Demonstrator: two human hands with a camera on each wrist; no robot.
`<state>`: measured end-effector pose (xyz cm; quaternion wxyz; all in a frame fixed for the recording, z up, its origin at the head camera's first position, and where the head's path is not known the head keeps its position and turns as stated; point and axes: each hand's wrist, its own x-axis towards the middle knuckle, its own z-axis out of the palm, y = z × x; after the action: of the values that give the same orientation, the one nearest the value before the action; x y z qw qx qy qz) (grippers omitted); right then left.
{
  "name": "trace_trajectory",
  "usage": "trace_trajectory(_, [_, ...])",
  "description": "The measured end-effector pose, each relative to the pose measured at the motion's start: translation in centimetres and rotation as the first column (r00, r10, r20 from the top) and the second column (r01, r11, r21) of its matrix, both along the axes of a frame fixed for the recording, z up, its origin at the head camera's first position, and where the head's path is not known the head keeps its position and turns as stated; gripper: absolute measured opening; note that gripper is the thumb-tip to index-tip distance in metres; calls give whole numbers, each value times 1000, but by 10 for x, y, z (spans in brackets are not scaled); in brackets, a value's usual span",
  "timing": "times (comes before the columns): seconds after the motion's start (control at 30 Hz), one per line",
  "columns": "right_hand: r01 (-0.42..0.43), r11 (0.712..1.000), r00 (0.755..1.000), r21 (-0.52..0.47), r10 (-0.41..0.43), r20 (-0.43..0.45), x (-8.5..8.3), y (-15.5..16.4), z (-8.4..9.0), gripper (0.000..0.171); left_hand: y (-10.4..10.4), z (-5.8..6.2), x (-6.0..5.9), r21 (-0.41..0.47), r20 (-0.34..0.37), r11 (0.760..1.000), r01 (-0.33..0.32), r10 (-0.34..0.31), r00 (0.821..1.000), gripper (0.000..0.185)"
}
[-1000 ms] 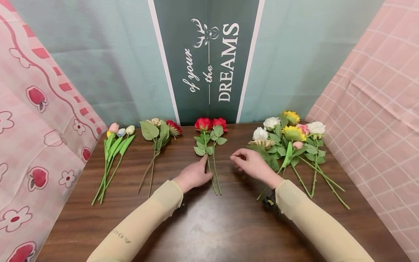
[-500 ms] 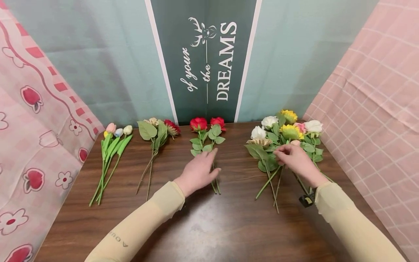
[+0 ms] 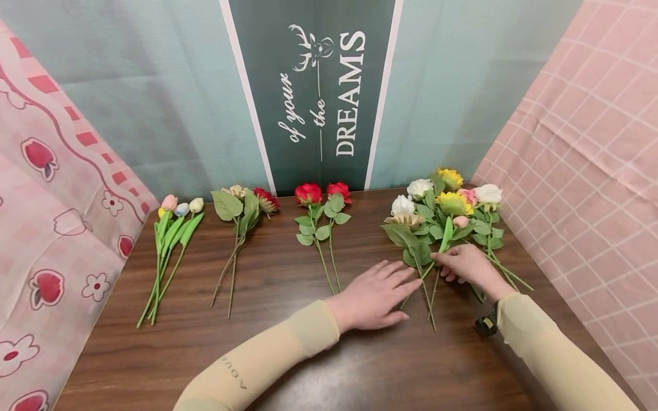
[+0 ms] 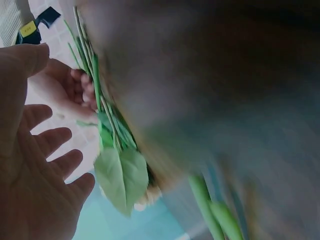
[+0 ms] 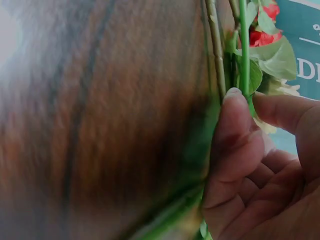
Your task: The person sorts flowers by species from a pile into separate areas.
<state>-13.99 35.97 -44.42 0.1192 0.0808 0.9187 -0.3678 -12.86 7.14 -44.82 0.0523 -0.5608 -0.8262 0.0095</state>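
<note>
A mixed bunch of white, yellow and pink flowers [image 3: 446,210] lies at the back right of the brown table [image 3: 308,365]. My right hand [image 3: 441,260] pinches one green stem [image 3: 445,237] of this bunch; in the right wrist view thumb and fingertip [image 5: 235,107] close on the stem [image 5: 244,50]. Flat on the table just left of the bunch's stems, my left hand [image 3: 398,288] has its fingers straight and holds nothing. In the left wrist view this open hand [image 4: 45,165] faces the right hand [image 4: 65,92] and a large leaf [image 4: 120,180].
Along the back edge lie two red roses [image 3: 321,197], a small bunch with a large leaf [image 3: 244,208] and several tulips [image 3: 172,228]. A dark "DREAMS" banner [image 3: 319,91] stands behind. Pink cloths hang at the left [image 3: 46,188] and right [image 3: 591,142].
My left hand has left the red rose stems and slid right to beside the mixed bunch. My right hand moved from mid-table onto the bunch and took hold of a stem.
</note>
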Motion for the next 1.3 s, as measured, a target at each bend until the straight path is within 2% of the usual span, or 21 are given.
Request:
trace_trajectory(0.13, [54,997,999,-63,-54,9,-2,-3,-4,43,10,-2,5,8,7,1000,28,-28,1000,72])
trace_trajectory(0.27, [98,989,995,-115,-100,-14,-1,-3,-4,43,11,0,5,37,19,999,26,-27,999,70])
trace_trajectory(0.37, [127,978,990,-166,-135,-43,3,-3,-3,45,7,1,2,75,45,997,7,-11,999,69])
trace_trajectory(0.53, [165,951,975,-263,-197,-100,11,-8,4,48,-4,4,-5,148,139,987,-63,43,989,67])
trace_trajectory(0.7, [175,921,960,-347,-238,-148,13,-19,17,49,-20,6,-10,236,259,960,-154,90,962,65])
trace_trajectory(0.9, [129,859,932,-495,-276,-236,0,-38,26,36,-40,5,-20,309,403,909,-281,142,904,63])
trace_trajectory(1.03, [94,832,915,-547,-289,-283,-16,-63,31,39,-53,5,-30,362,512,846,-392,171,842,60])
trace_trajectory(1.1, [70,817,912,-572,-284,-295,-24,-80,33,42,-59,6,-34,377,589,802,-463,178,788,57])
trace_trajectory(1.17, [41,805,914,-592,-270,-302,-31,-99,36,42,-65,8,-38,384,680,752,-536,162,715,53])
trace_trajectory(1.3, [-31,800,914,-599,-220,-341,-41,-137,41,38,-77,14,-43,381,844,647,-660,49,535,45])
